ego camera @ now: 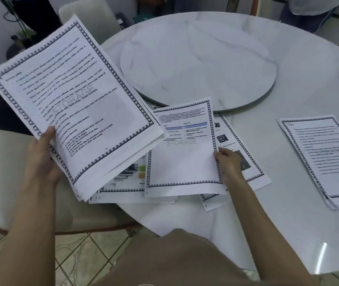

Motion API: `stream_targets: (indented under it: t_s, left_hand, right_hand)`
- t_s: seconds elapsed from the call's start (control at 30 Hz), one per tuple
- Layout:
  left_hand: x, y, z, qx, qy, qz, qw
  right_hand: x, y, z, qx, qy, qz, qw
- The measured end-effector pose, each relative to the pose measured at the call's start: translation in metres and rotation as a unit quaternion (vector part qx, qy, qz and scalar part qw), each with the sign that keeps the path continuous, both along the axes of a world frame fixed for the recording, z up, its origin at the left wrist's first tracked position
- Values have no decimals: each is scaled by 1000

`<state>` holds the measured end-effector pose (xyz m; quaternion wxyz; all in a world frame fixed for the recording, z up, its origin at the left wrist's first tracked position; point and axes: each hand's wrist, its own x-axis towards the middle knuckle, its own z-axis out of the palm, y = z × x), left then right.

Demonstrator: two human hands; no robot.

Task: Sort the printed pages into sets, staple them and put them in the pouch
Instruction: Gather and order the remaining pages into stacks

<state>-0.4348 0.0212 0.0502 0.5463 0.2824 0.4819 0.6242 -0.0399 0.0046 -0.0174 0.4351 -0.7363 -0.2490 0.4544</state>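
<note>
The left hand (pixel 44 157) grips a raised stack (pixel 71 96); the right hand (pixel 229 164) pinches the right edge of a single page (pixel 185 162), lengthwise away from the person over loose pages (pixel 256 179) on the table (pixel 267 223). A neat pile (pixel 321 157) lies further right, nearer that hand

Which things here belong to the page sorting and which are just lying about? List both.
For the job:
- held stack, gripped by the left hand
- single page, pinched by the right hand
- loose pages beneath it
- neat pile to the right

Lying about:
- marble turntable
- cream chair
- table, only a work surface
</note>
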Motion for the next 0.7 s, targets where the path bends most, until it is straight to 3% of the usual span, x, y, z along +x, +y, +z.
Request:
stream_targets:
  t_s: [0.43,0.7]
  left_hand:
    - [-13,9,0,8,-31,5,999]
    - [-3,10,-5,-3,-41,11,999]
  right_hand:
    - [-85,9,-6,8,-65,109,992]
    - [-52,11,2,24,-133,128,983]
